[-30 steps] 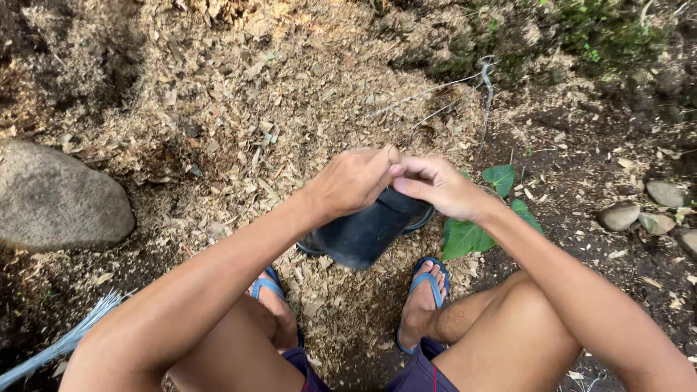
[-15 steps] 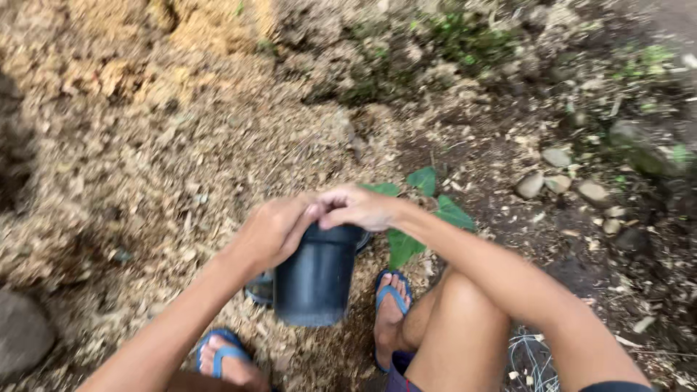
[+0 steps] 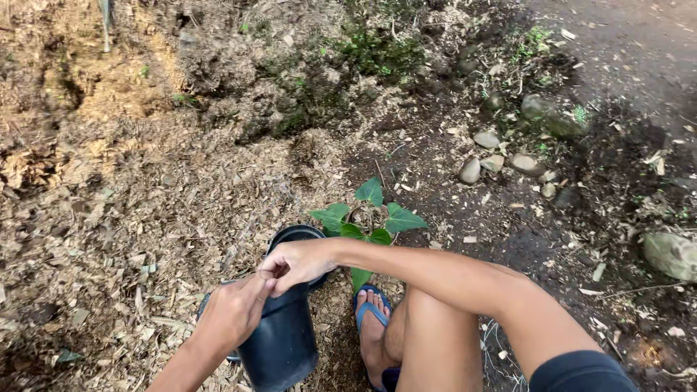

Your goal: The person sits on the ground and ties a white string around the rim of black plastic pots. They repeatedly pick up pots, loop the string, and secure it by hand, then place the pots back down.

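We are crouched on ground covered with wood chips, both hands on a black plastic nursery pot [image 3: 279, 341] that sits near us, just left of our blue sandal [image 3: 372, 313]. Our left hand [image 3: 234, 313] wraps the pot's upper wall from the left, fingers curled against it; our right hand [image 3: 296, 263] reaches across and pinches the pot's rim between thumb and fingers. A second black pot [image 3: 292, 235] shows just beyond the right hand, partly hidden by it.

To do this well, we judge it best to keep the left hand steady as the anchor and let the right work the thin rim, since soft plastic buckles when squeezed hard. Keeping the pot upright should also help.

A small seedling with broad green leaves [image 3: 369, 216] stands just beyond the pots; we should keep our forearm off it.

No packages, labels or signs are visible; the pots look plain black, with grey stones [image 3: 481, 161] lying further right.
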